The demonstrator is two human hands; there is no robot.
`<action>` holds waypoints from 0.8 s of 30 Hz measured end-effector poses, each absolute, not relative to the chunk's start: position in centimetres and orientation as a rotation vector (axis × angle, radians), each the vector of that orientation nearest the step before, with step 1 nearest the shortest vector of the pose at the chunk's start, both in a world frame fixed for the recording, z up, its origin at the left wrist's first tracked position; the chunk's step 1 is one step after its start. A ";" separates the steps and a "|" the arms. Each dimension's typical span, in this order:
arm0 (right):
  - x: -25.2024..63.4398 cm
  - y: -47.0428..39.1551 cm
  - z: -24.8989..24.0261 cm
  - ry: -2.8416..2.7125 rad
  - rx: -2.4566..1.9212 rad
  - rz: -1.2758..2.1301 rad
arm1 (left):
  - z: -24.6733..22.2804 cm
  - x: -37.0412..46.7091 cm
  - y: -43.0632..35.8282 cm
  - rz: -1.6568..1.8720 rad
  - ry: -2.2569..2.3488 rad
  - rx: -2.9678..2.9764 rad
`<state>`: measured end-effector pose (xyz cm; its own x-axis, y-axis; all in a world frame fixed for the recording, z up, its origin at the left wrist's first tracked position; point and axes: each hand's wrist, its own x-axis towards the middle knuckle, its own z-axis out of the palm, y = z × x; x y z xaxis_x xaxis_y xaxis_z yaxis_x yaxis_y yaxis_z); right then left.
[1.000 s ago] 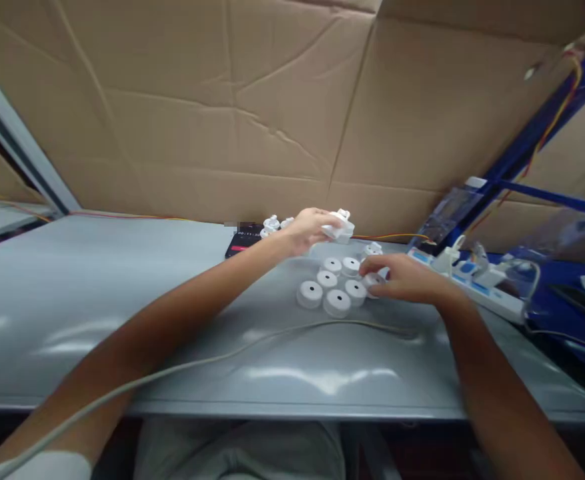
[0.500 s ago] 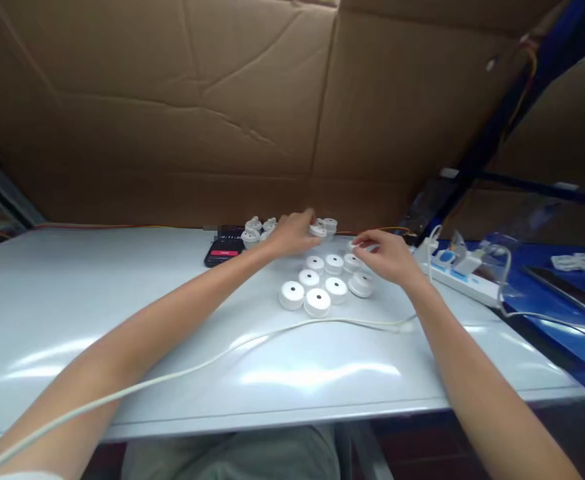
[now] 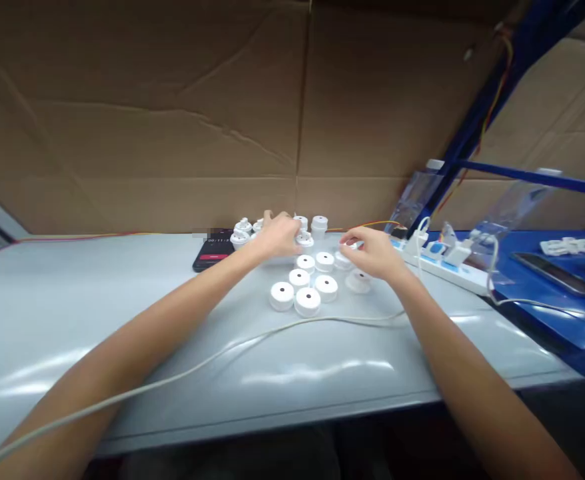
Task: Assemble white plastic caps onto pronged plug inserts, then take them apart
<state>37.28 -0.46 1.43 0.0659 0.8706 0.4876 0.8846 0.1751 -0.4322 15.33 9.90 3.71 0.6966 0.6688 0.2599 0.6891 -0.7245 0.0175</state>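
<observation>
Several white round caps with dark centre holes, such as the front cap [image 3: 307, 302], stand in a cluster on the grey table. My right hand [image 3: 375, 252] pinches a white cap [image 3: 347, 247] at the cluster's right side, over another cap. At the back, my left hand [image 3: 280, 235] has its fingers bent and somewhat apart, beside a white round piece [image 3: 304, 241] with a raised top. Its fingertips are partly hidden, and I see nothing held in it. More white pieces with knobbed tops [image 3: 243, 227] stand left of this hand, partly covered by it.
A black phone [image 3: 214, 251] lies at the back left. A white cable [image 3: 252, 339] crosses the table and my left forearm. The power strip [image 3: 452, 269] with plugs runs along the right edge. On the blue surface [image 3: 527, 293] lies another phone [image 3: 558, 273]; a person's blurred hand shows beyond.
My left hand has drawn back left from the rear white pieces. The right hand stays at the cluster's right side. The view has shifted slightly, and another person's hand appears at far right.
</observation>
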 end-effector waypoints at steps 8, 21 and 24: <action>37.6 -0.5 1.5 -1.761 -1.713 0.022 | 5.6 18.6 13.4 -0.361 -1.354 -2.741; 38.1 -0.2 1.4 -1.682 -1.668 0.063 | 6.1 22.0 14.7 -0.316 -1.324 -2.871; 37.9 0.2 1.4 -1.450 -1.546 0.145 | 7.0 21.6 13.3 -0.470 -1.179 -2.941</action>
